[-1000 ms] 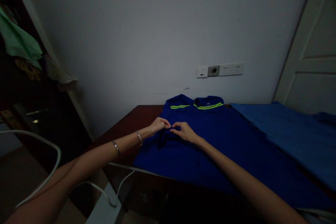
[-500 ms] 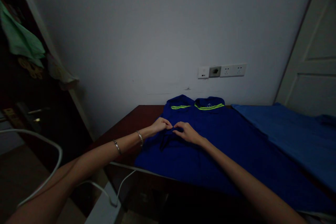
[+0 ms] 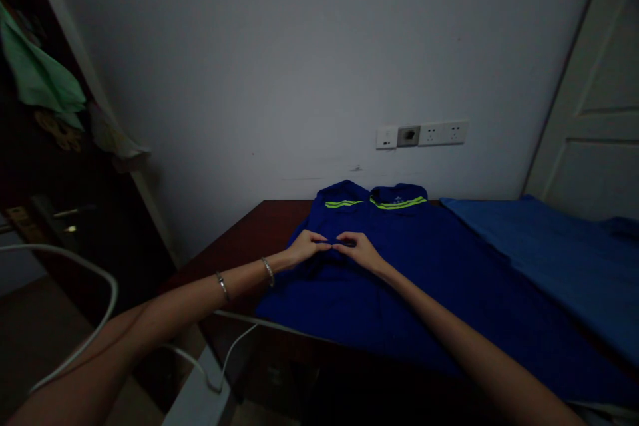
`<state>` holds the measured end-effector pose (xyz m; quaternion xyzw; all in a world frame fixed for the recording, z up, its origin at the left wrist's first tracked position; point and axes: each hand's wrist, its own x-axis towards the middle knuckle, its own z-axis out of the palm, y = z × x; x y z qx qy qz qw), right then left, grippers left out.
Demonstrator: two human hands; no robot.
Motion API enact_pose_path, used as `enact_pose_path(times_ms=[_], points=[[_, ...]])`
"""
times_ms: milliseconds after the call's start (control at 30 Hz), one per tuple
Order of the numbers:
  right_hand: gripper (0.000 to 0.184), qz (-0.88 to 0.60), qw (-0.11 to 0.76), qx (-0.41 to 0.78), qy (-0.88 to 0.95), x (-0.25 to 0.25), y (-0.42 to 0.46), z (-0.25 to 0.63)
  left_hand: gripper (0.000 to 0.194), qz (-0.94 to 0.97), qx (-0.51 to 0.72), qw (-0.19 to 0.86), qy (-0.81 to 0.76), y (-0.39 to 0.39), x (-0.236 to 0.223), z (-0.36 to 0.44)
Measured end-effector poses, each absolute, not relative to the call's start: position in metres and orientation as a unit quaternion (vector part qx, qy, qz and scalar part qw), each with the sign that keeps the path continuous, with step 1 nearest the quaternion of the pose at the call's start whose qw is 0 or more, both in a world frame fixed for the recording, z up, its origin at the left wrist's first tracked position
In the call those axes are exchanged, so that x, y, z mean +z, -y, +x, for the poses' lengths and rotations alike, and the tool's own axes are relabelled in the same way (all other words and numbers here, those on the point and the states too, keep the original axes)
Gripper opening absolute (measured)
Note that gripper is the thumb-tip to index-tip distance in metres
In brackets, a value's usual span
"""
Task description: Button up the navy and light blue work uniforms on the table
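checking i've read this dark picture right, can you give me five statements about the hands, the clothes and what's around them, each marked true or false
1. The left hand and the right hand are close together at the dark blue garment. True.
2. The left arm wears no jewellery. False: it wears two bracelets.
3. Yellow-green stripes mark the dark blue garment near its end by the wall. True.
4. The cloth to the right of the dark blue garment is red. False: it is a lighter blue cloth.
5. Sockets are set in the wall above the table. True.
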<state>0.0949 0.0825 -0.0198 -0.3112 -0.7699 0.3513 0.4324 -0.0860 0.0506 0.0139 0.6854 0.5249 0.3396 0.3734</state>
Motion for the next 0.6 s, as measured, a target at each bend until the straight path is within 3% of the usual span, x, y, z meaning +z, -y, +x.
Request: enact_pose_path(times_ms=[100,300,600], points=[[0.023,-0.304,0.390,0.370,0.787,-0.012,-0.086,0.100,0.032,0.693,0.324,0.359,-0.535,-0.053,0.013,-0.087],[0.018,-0.285,0.405,0.335,0.802,0.000,-0.089,0.104,0.026,0.732,0.280,0.328,-0.527,-0.056,0.012,-0.087],[0.024,-0.248,0.328,0.340,0.846,0.004,-0.090,0.098,0.026,0.769,0.242,0.295,-0.513,-0.053,0.016,-0.086]])
